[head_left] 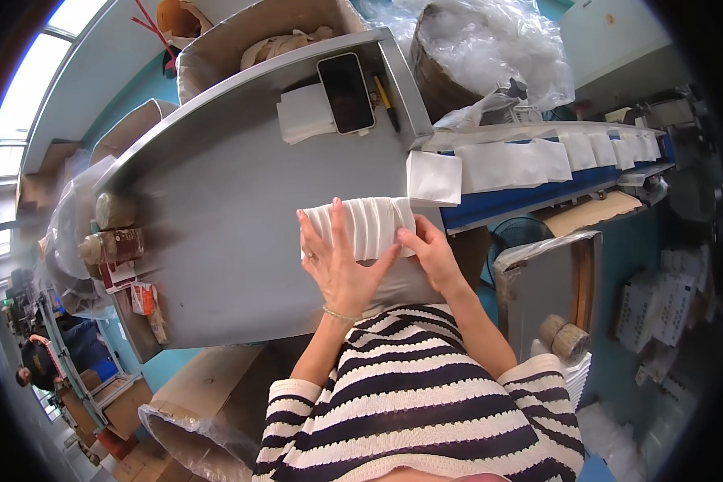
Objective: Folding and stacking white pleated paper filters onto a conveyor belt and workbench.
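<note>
A row of white folded sheets [363,226], which look like paper napkins, lies at the front right of the grey metal table, bunched side by side. My left hand [337,261] grips the row from the left, fingers laid across its top and thumb along the near side. At its right end my right hand [432,255] holds it, with the thumb pressed on the edge and the other fingers partly hidden. Just beyond my right hand, a white folded packet [434,178] sits at the end of a blue conveyor belt [490,198].
More white folded sheets [506,166] line the belt to the right. On the table [225,233] lie a phone [346,94], a white sheet pile [305,113] and a yellow-black pen [386,103]. Jars [114,245] stand at the left edge. Beyond the raised rim is a cardboard box [257,32].
</note>
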Demonstrator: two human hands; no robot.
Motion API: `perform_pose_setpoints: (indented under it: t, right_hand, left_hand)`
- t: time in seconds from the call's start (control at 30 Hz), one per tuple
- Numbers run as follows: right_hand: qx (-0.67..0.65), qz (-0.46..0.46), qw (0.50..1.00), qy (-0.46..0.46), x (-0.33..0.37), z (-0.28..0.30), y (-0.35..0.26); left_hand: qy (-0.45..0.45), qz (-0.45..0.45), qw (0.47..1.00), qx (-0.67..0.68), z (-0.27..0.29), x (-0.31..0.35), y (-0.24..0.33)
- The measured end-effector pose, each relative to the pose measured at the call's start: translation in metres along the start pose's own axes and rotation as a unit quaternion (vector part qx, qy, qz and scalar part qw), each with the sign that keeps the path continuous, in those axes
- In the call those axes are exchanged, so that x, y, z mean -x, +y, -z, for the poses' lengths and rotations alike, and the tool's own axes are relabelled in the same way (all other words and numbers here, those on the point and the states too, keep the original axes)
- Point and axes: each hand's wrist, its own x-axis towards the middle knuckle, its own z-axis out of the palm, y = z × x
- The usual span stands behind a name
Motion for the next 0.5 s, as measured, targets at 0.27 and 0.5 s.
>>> perform_pose_setpoints:
  t: [0.27,0.5]
  right_hand:
    - [0.058,0.042,0.995,0.071,-0.01,0.003,0.02]
    - [-0.199,0.102,0.971,0.089,-0.027,0.027,0.004]
  left_hand:
    - [0.02,0.02,0.999,0.019,0.018,0.001,-0.03]
    - [0.055,0.059,0.996,0.023,0.021,0.002,-0.04]
